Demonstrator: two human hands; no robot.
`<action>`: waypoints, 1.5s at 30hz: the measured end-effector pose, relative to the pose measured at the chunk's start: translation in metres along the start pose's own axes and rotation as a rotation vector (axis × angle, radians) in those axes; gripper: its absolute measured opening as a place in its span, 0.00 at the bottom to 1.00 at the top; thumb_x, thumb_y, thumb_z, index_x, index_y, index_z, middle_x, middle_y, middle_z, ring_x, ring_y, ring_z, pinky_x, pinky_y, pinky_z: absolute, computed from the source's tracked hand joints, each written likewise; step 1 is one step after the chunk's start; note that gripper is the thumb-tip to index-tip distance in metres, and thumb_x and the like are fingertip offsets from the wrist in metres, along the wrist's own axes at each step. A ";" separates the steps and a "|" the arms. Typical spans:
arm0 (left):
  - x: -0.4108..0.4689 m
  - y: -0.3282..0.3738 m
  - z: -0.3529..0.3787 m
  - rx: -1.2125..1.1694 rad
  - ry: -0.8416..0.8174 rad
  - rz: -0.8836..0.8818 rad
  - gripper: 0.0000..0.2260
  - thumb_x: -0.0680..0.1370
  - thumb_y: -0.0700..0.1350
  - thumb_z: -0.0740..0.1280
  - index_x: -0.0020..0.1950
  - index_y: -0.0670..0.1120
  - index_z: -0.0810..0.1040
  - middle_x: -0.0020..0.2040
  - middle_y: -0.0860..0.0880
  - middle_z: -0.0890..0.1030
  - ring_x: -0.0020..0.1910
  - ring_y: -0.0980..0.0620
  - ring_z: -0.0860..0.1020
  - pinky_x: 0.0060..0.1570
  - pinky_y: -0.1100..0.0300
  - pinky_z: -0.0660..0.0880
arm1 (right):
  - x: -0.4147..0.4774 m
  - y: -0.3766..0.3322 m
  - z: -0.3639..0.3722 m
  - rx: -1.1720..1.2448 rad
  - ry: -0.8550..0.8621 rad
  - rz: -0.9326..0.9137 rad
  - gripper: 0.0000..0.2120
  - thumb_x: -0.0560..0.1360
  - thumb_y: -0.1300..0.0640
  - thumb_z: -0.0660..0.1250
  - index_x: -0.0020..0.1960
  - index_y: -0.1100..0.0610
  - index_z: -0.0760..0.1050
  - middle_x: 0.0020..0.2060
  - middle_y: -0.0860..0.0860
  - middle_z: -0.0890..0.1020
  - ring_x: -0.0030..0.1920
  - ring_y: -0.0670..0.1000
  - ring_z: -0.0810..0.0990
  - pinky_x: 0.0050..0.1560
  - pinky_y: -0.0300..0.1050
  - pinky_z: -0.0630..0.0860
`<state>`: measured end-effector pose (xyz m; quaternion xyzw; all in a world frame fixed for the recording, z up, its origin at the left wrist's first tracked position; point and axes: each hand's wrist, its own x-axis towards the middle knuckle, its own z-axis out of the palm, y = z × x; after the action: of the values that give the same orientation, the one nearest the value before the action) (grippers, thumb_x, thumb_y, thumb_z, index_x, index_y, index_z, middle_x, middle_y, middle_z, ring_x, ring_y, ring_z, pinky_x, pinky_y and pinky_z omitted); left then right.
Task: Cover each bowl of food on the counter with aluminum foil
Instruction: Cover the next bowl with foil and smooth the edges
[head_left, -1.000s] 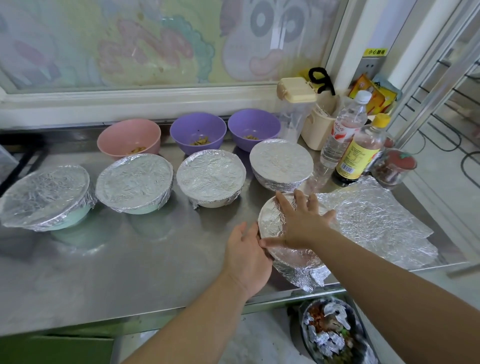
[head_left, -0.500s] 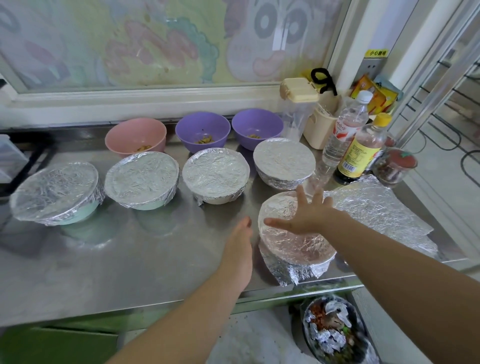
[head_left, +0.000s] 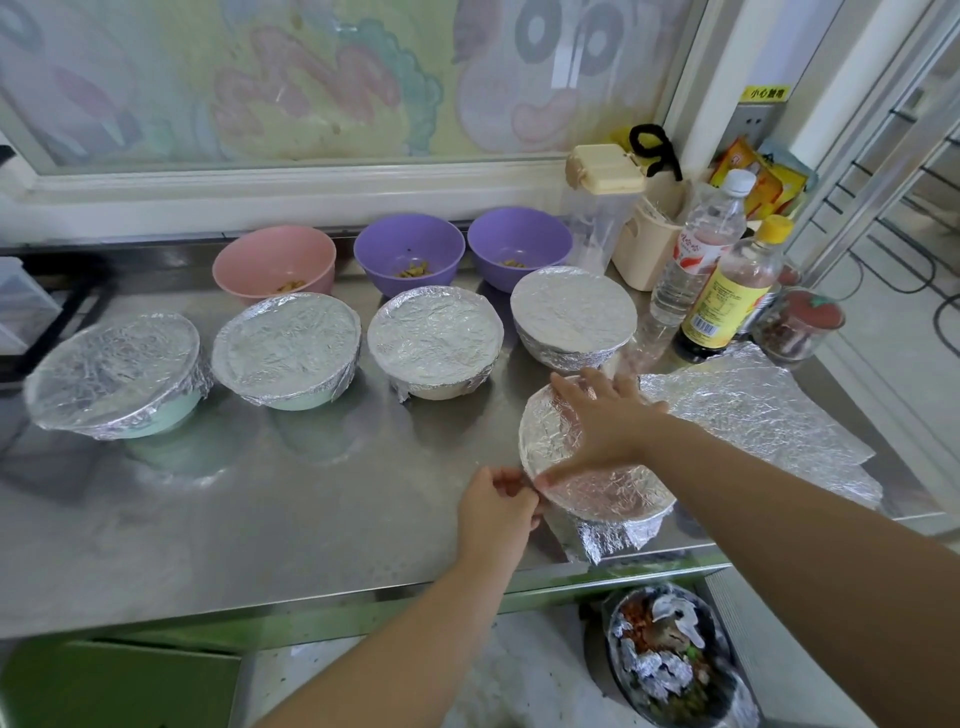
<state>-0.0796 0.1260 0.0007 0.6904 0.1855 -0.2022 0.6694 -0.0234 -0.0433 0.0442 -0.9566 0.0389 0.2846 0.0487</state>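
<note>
Floor level, below the counter edge: a bin (head_left: 675, 660) holding crumpled foil scraps and other waste.

Counter (head_left: 260, 519), front edge: the front bowl (head_left: 608, 499) sits near the right corner, its top fully under foil (head_left: 597, 540). The sheet is not yet tucked on the near side, where a loose flap hangs down to the counter.
- Left hand (head_left: 493, 512): at the bowl's left rim, fingers curled, pinching the foil edge there.
- Right hand (head_left: 605, 421): flat on top of the cover, fingers straight and spread, pressing down and gripping nothing.

Just right of that bowl: a spare sheet (head_left: 753, 415), crinkled, lying flat on the counter.

Middle: a row of wrapped bowls (head_left: 434, 343), four in all, running left to right, each with foil pulled tight over the rim.

Back, along the wall: a pink bowl (head_left: 275, 265), a purple bowl (head_left: 410, 252) and a second purple bowl (head_left: 519, 244). All three are uncovered, with a little food visible in the bottom. Bottles (head_left: 727, 291) and containers stand at the back right.

Progress, as judged: four bowls done, the fifth in the crimping step, three left. Only one spare sheet is in view, so more foil is probably needed for the last bowls.
</note>
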 end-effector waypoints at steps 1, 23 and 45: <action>-0.001 0.003 0.004 -0.103 0.009 -0.079 0.06 0.78 0.33 0.68 0.46 0.42 0.75 0.41 0.44 0.80 0.33 0.53 0.80 0.37 0.61 0.80 | 0.000 0.000 0.001 -0.004 0.000 0.002 0.69 0.52 0.17 0.68 0.79 0.37 0.32 0.81 0.47 0.36 0.80 0.65 0.37 0.67 0.84 0.48; -0.019 0.012 0.043 -0.828 0.128 -0.489 0.17 0.82 0.33 0.59 0.54 0.50 0.82 0.52 0.44 0.83 0.51 0.46 0.80 0.64 0.39 0.73 | -0.002 -0.002 0.003 0.018 0.018 0.017 0.67 0.55 0.18 0.69 0.79 0.37 0.33 0.81 0.47 0.36 0.80 0.65 0.37 0.68 0.85 0.48; 0.007 -0.002 -0.009 -0.367 -0.161 0.052 0.23 0.74 0.25 0.60 0.60 0.47 0.81 0.54 0.46 0.86 0.57 0.45 0.81 0.61 0.49 0.75 | 0.005 -0.001 0.008 0.047 0.016 0.052 0.78 0.38 0.10 0.57 0.77 0.38 0.26 0.81 0.56 0.36 0.79 0.68 0.35 0.72 0.79 0.50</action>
<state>-0.0744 0.1352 -0.0051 0.5429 0.1471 -0.2023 0.8017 -0.0236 -0.0411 0.0349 -0.9561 0.0709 0.2771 0.0634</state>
